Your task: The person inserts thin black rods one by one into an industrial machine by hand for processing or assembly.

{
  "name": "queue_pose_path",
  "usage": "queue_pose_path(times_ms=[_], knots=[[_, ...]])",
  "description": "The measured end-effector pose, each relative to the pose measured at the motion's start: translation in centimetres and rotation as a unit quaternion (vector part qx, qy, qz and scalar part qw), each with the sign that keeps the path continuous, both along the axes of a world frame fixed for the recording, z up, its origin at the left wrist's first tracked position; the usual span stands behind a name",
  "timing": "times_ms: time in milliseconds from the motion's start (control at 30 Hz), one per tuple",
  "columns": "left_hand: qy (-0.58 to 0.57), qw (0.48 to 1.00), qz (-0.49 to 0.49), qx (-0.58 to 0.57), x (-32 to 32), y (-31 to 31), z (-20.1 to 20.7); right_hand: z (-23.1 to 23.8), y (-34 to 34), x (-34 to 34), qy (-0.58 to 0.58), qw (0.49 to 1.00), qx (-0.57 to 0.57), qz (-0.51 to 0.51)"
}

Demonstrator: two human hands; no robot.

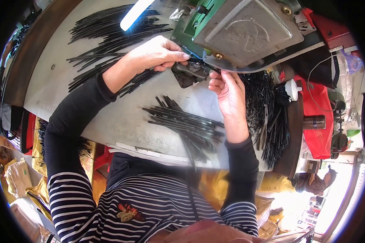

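Remotely, I see the left hand and right hand, fingers pinching a black strip beside a machine (uneven tension could skew it).

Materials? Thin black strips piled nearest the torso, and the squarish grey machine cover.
Thin black strips: likely plastic or coated cord, glossy; bright highlights run lengthwise.
Squarish grey machine cover: probably cast metal, dull; raised relief, brass-coloured screws.

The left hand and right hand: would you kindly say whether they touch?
Apart: the head view shows the left hand and right hand separated by a gap a strip spans.
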State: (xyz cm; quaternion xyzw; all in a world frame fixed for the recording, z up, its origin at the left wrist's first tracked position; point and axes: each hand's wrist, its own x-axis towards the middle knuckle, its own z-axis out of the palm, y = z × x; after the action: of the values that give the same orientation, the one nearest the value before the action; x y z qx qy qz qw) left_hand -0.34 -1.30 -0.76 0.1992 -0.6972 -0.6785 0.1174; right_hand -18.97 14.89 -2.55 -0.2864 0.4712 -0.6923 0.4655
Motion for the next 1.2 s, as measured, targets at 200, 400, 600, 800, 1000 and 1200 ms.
queue_pose_path(times_ms=[200, 400, 600, 800, 1000, 1200], knots=[[-0.023, 1.0, 0.005, -0.019, 0.3, 0.0, 0.3, -0.1, 0.0, -0.1, -0.014, 1.0, 0.017, 0.009], [-0.011, 0.999, 0.013, -0.038, 0.2, 0.6, 0.4, -0.7, 0.1, -1.0, -0.018, 0.999, 0.026, 0.036], [-0.028, 0.998, -0.051, -0.034, 0.8, 1.5, 1.9, 1.1, 1.4, -1.8, 0.033, 0.996, 0.053, -0.06], [-0.074, 0.915, -0.123, -0.378, 2.9, 4.5, 2.6, 4.0, 3.5, -3.9, 0.139, 0.988, 0.052, -0.03], [-0.133, 0.792, 0.042, -0.594, 4.7, 2.6, 1.6, 4.6, 6.6, -5.1, 0.584, 0.776, 0.227, -0.07], [-0.115, 0.792, 0.047, -0.598, 4.2, 1.8, -0.5, 3.4, 5.7, -2.9, 0.695, 0.694, 0.176, -0.073]])
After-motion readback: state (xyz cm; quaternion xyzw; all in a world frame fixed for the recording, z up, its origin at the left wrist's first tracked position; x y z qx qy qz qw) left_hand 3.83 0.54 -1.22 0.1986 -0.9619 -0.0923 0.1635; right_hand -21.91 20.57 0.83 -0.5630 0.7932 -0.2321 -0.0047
